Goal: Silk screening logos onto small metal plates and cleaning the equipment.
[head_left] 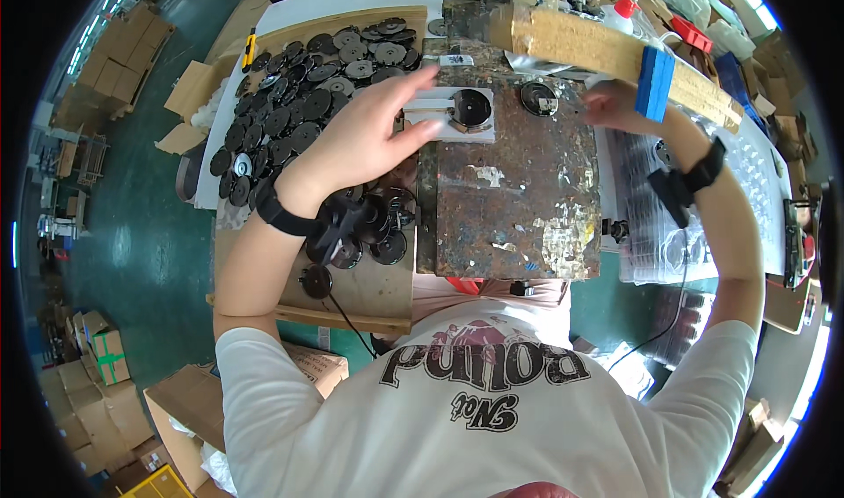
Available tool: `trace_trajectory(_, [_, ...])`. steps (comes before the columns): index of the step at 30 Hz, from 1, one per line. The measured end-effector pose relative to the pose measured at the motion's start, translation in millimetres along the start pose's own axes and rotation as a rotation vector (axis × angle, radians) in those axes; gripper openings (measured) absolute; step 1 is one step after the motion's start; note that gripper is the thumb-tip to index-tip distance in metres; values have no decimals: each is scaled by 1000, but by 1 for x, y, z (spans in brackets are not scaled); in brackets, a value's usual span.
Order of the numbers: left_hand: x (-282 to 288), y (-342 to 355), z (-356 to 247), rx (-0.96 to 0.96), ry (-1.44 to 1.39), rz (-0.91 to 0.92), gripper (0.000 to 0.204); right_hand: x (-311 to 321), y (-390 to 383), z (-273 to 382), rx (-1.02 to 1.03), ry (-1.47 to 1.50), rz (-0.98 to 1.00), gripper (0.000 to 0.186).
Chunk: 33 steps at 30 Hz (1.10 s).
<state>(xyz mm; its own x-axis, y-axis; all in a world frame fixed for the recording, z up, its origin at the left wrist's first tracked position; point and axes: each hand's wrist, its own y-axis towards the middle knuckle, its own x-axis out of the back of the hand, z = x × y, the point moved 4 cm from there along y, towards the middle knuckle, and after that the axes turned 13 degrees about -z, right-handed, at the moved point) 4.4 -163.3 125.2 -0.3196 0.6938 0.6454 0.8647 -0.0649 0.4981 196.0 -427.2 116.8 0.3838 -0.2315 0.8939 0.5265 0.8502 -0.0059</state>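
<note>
My left hand (374, 138) is open, thumb and fingers apart, reaching over the left edge of the worn work board. Just right of its fingertips, a round black disc (472, 109) sits on a white square plate (479, 135). My right hand (615, 104) is at the board's far right, its fingers apart and nothing visible in them. A blue block (655, 83) on a long wooden bar (585, 45) hides part of that hand. Left of the right hand, another black disc (538, 99) with a pale patch lies on the board.
Many black discs (316, 102) are heaped in a wooden tray (400, 293) at left. Clear plastic trays (651, 225) stand at right. A red-capped bottle (621, 14) stands behind the bar. A yellow cutter (250, 50) lies at the tray's far left. Cardboard boxes (189, 410) stand on the floor.
</note>
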Motion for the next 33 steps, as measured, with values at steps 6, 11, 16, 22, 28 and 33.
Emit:
trace_trajectory(6, [-15,-56,63,-58,665,149,47,-76,71,59,157,-61,-147,39])
trace_trajectory(11, [-12,-68,65,34,628,202,31,-92,93,84,117,-83,-153,42])
trace_trajectory(16, [-7,-65,74,107,510,152,20,-98,94,87,-28,-88,-150,40])
trace_trajectory(22, [3,-53,83,620,85,59,21,-90,87,77,-67,-80,-207,38])
trace_trajectory(28, [-4,-41,83,903,-579,-92,27,-59,51,68,-143,41,-183,37])
trace_trajectory(33, [-33,7,58,724,-492,6,28,-33,2,53,-68,84,-299,37])
